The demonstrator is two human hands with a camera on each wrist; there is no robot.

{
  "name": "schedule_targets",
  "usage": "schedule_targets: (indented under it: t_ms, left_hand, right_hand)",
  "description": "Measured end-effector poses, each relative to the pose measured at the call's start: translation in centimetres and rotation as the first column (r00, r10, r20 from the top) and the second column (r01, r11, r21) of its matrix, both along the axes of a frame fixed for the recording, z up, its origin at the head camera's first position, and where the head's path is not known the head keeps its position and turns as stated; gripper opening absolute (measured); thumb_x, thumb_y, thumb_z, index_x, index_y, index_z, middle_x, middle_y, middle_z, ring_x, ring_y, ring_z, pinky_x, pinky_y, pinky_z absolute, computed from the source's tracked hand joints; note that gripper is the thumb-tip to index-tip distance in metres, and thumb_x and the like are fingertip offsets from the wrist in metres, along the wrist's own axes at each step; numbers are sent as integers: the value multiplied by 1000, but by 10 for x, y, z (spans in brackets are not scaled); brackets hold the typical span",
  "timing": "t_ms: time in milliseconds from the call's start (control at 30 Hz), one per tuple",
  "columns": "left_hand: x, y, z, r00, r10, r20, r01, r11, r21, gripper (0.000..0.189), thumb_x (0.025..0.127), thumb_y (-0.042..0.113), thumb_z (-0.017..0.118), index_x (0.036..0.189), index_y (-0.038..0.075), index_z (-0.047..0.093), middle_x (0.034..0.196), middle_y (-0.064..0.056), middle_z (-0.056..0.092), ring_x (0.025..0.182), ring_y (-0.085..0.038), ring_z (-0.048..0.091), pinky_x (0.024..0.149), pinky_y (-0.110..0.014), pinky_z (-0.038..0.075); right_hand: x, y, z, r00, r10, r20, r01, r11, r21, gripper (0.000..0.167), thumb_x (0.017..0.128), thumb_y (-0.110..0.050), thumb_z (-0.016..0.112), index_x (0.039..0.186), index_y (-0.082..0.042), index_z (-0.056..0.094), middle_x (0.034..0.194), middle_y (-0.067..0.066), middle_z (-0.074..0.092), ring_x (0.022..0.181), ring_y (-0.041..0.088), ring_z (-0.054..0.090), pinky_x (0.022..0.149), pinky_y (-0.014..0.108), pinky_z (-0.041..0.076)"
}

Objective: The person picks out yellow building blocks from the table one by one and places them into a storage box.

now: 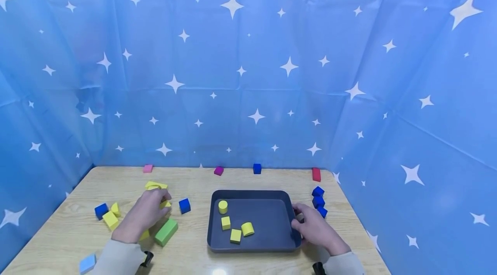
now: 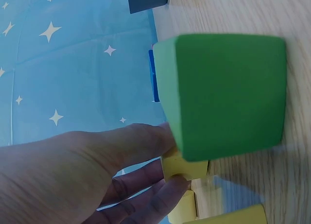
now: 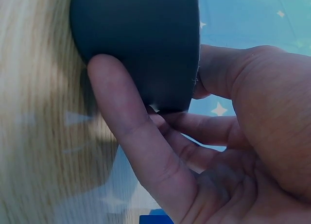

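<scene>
My left hand (image 1: 145, 210) pinches a yellow block (image 2: 182, 166) between thumb and fingers, on the left side of the table. A green block (image 1: 166, 232) lies right beside this hand and fills much of the left wrist view. More yellow blocks (image 1: 155, 185) lie just beyond the fingers. My right hand (image 1: 316, 228) grips the right rim of the dark grey tray (image 1: 272, 227), thumb over the edge and fingers along the outer wall. Inside the tray, toward its left, are a standing yellow cylinder (image 1: 223, 207), two yellow cubes (image 1: 235, 235) and another yellow cylinder (image 1: 247, 229).
Blue cubes (image 1: 318, 201) line up beyond the right hand, and another blue cube (image 1: 184, 206) sits between left hand and tray. Left are a blue cube (image 1: 101, 211), yellow blocks (image 1: 111, 220) and a light blue block (image 1: 87, 263). A red block (image 1: 316, 174) lies near the back edge.
</scene>
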State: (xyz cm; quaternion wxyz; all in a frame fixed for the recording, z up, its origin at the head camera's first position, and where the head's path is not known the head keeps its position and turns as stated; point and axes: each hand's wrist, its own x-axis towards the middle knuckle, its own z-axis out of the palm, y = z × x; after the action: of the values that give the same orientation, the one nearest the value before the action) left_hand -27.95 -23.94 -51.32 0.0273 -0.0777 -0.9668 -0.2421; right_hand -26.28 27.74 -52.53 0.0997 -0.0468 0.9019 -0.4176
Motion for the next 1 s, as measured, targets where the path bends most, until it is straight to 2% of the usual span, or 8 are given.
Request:
schedule_targets:
  t_ms: [233,600,1000]
  left_hand:
    - [0,1,1,1000,-6,-7,6,1000,-4,21,99,1,90,117,-1,82,107,-10,81,99,-24,76,88,-49,70]
    - [1,5,7,1000,5,5,-5,1000,-3,25,102,4,88,125,-2,82,117,-15,83,103,-25,77,90,-49,72]
    - [8,15,16,999,-11,-43,12,1000,14,27,101,6,89,127,1,82,116,-13,82,101,-22,77,89,-47,72]
  right_hand:
    - [-1,0,-1,1000,-14,7,14,1000,18,53,109,-5,73,161,4,62,133,17,78,97,23,76,55,41,67]
    - [0,-1,0,999,-31,15,31,999,18,53,109,-5,73,160,3,63,136,18,78,99,23,76,57,41,68]
    - [1,0,1,1000,-16,23,16,1000,1,55,110,-6,72,162,5,60,129,18,78,96,23,76,57,41,68]
